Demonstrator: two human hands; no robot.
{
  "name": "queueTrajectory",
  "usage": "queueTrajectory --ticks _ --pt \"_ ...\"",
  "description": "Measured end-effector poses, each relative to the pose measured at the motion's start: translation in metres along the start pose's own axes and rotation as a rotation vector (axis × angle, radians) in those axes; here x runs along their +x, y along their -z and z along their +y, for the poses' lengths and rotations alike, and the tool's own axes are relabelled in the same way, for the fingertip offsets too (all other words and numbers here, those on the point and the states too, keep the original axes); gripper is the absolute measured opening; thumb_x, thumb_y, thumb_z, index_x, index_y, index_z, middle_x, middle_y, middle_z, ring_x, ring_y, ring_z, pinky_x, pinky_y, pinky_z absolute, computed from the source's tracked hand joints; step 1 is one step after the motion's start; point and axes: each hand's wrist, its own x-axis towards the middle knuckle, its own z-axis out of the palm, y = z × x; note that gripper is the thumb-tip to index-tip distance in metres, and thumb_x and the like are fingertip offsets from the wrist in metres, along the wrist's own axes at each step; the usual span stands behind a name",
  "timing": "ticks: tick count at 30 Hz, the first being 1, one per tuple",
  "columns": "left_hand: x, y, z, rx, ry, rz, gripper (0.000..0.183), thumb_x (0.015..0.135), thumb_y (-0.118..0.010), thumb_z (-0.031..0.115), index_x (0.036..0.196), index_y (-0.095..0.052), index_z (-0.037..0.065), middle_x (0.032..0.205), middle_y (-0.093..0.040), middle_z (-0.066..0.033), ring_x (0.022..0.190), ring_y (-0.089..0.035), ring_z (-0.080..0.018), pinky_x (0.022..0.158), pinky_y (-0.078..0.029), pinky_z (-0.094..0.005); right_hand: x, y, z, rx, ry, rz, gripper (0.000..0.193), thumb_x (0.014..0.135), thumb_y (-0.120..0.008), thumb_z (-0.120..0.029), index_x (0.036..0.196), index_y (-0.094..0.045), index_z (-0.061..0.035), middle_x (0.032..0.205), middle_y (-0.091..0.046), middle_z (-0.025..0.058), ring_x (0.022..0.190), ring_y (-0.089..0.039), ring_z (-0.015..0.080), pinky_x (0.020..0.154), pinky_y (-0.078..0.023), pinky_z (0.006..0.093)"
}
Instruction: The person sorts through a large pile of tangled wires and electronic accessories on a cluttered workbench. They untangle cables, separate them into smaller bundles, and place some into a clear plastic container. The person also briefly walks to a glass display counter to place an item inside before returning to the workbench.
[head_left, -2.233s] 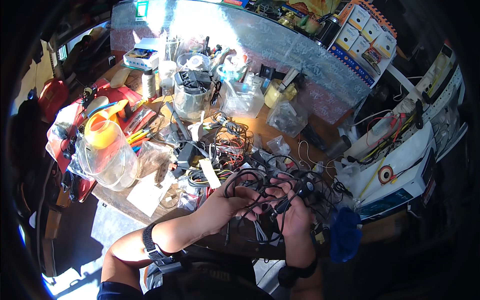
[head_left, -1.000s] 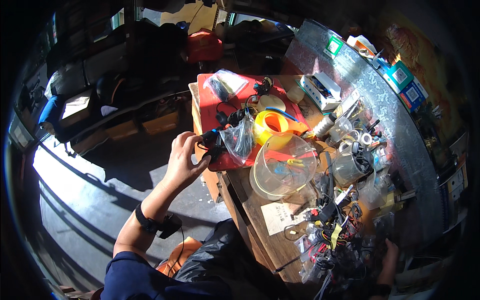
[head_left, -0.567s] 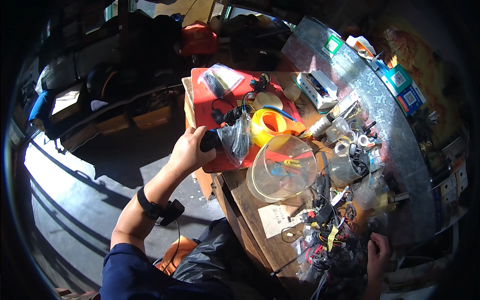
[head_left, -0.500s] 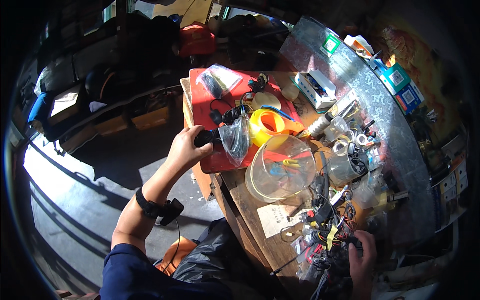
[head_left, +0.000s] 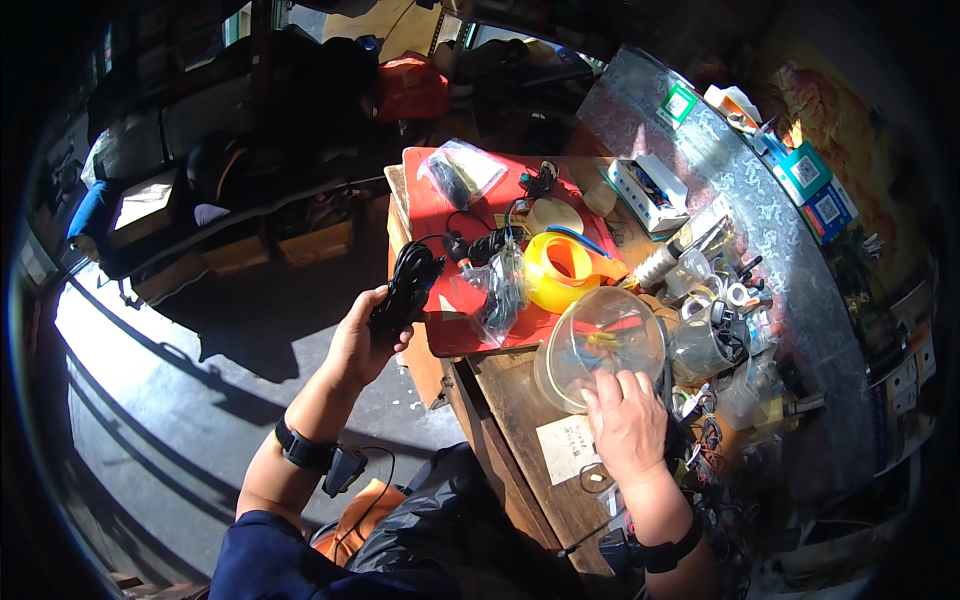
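Note:
A coiled bundle of black cable point(head_left: 408, 285) is gripped in my left hand point(head_left: 360, 340), raised just past the left edge of the red board. My right hand point(head_left: 630, 425) hovers at the near rim of a clear plastic tub point(head_left: 555, 365), palm down. Its fingers are loosely bent and slightly apart, with nothing visible in them. Inside the tub lie small yellow and blue pieces. On the red board point(head_left: 470, 335) beside my left hand, a clear plastic bag point(head_left: 497, 300) holds dark cable. A yellow funnel-like container point(head_left: 560, 272) stands to its right.
Another plastic bag point(head_left: 462, 172) with a dark item lies on the board's far part. A white box point(head_left: 648, 195) stands at the back right. Several clear cups and tape rolls crowd the right side, with tangled wires point(head_left: 705, 440) nearer. A paper sheet point(head_left: 568, 448) lies on the wooden table.
My left hand has lifted the black cable bundle off the board's edge and tilted it upright. My right hand has moved from the tangled wires up and left to the tub.

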Motion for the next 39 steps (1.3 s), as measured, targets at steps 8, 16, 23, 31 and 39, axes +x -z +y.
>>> queueTrajectory --ticks 8,16,23,31,39 --pt "-0.028 0.001 -0.004 0.077 -0.038 -0.186 0.048 0.088 -0.045 0.040 0.114 -0.048 0.000 0.092 -0.060 -0.0219 0.056 -0.055 -0.0153 0.046 -0.041 -0.0214 -0.025 0.002 0.056 0.075 -0.271 0.003 0.030 0.077 -0.065 -0.019 0.098 -0.054 -0.0012 0.087 -0.058 0.0140 0.085 -0.054 0.0334 0.072 -0.044 0.0424" --pt "-0.047 -0.038 -0.030 0.052 0.147 -0.353 0.055 0.081 -0.048 0.029 0.126 -0.035 -0.001 0.104 -0.057 -0.0289 0.067 -0.063 -0.0243 0.054 -0.049 -0.0283 -0.018 -0.005 0.069 0.048 -0.364 0.030 0.030 0.077 -0.065 -0.016 0.103 -0.055 -0.0032 0.093 -0.055 0.0143 0.091 -0.052 0.0341 0.076 -0.044 0.0422" --pt "-0.061 -0.060 -0.045 0.027 0.275 -0.464 0.062 0.080 -0.042 0.021 0.136 -0.025 0.001 0.120 -0.049 -0.0310 0.088 -0.063 -0.0322 0.069 -0.051 -0.0340 -0.027 0.018 0.044 0.071 -0.255 0.258 0.045 0.073 -0.066 -0.010 0.115 -0.052 0.0004 0.106 -0.052 0.0175 0.097 -0.051 0.0361 0.082 -0.043 0.0425" --pt "-0.092 -0.114 -0.087 1.006 -0.298 -0.739 0.057 0.088 -0.055 0.022 0.134 -0.031 -0.001 0.120 -0.044 -0.0208 0.109 -0.046 -0.0312 0.094 -0.039 -0.0386 -0.077 -0.017 -0.061 1.973 -0.778 0.055 0.058 0.081 -0.067 -0.011 0.131 -0.039 -0.0016 0.121 -0.047 0.0080 0.111 -0.045 0.0160 0.095 -0.037 0.0307" --pt "-0.017 -0.097 -0.063 1.593 -0.670 -0.180 0.047 0.077 -0.067 0.027 0.113 -0.051 0.001 0.109 -0.049 -0.0194 0.096 -0.052 -0.0351 0.076 -0.047 -0.0372 -0.123 -0.016 -0.043 2.222 -1.062 0.309 0.037 0.082 -0.055 -0.015 0.116 -0.046 -0.0070 0.099 -0.057 0.0171 0.085 -0.061 0.0325 0.065 -0.054 0.0409"
